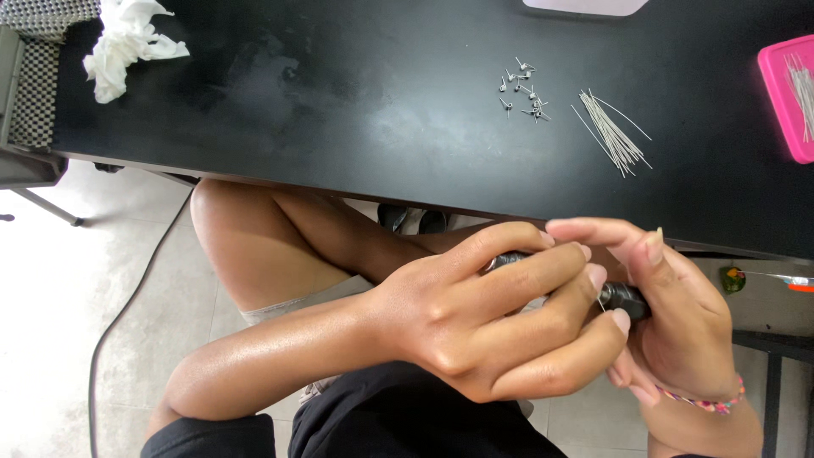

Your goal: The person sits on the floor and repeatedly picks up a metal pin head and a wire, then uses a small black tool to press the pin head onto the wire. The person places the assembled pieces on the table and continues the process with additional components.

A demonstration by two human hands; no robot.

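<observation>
Both my hands are below the near edge of a black table, over my lap. My left hand is wrapped around a small dark metal cylindrical tool, its fingers curled over the barrel. My right hand cups the tool's other end, thumb and fingers pinched at its tip; a thin wire seems to sit there, but it is too small to tell. A bundle of straight thin wires lies on the table, with a cluster of small coiled wire pieces to its left.
A crumpled white tissue lies at the table's far left. A pink tray holding more wires sits at the right edge. A pale object is at the top edge. My bare knees are under the table, a cable on the floor.
</observation>
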